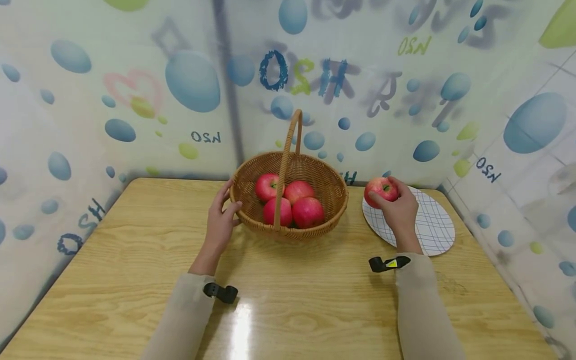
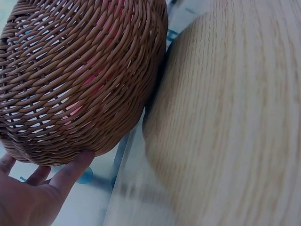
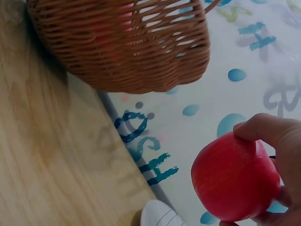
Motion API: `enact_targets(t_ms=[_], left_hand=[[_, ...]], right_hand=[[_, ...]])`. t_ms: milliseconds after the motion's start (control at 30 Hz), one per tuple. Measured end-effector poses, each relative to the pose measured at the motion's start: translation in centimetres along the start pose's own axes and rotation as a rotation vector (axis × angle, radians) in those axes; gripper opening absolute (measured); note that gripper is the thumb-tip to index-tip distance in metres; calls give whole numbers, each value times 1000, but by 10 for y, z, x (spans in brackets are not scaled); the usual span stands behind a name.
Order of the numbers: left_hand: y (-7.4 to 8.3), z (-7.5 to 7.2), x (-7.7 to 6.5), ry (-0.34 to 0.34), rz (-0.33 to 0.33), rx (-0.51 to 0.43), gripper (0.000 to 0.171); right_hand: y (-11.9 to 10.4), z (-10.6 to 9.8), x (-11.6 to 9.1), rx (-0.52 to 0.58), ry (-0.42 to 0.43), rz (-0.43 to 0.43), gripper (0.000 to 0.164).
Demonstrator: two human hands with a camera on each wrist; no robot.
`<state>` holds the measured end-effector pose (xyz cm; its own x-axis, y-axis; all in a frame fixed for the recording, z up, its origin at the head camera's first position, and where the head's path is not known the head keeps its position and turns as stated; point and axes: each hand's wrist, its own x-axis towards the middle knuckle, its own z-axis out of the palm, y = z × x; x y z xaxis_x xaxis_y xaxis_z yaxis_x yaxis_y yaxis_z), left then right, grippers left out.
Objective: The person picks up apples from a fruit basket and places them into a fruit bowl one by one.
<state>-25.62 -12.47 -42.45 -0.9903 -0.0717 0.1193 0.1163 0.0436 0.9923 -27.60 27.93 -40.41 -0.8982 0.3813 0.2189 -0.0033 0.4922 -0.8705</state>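
A brown wicker basket [image 1: 333, 202] with a tall arched handle stands toward the back of the table, with several red apples [image 1: 308, 212] inside. My left hand [image 1: 220, 215] holds the basket's left side, thumb at the rim. The left wrist view shows its fingertips against the woven wall [image 2: 94, 94]. To the right, my right hand [image 1: 402, 210] grips another red apple [image 1: 382, 190] between thumb and fingers. This apple is over the far left part of a white plate [image 1: 434, 225] with a dark line pattern. In the right wrist view the held apple [image 3: 235, 176] is clearly off the table.
The wooden table [image 1: 306, 295] ends at the back against a printed curtain [image 1: 193, 150] with blue drops and letters. Similar printed cloth hangs along both sides. A black wrist camera [image 1: 220, 292] is strapped over the left sleeve, another camera [image 1: 389, 263] over the right.
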Motion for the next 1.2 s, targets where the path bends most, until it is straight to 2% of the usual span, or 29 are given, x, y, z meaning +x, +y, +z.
enact_targets(t_ms=[867, 1200], left_hand=[[2, 0, -2, 5, 2, -2, 59], [3, -1, -1, 0, 8, 11, 59]], right_hand=[[25, 9, 4, -80, -37, 144, 76], [34, 12, 5, -103, -52, 151, 78]])
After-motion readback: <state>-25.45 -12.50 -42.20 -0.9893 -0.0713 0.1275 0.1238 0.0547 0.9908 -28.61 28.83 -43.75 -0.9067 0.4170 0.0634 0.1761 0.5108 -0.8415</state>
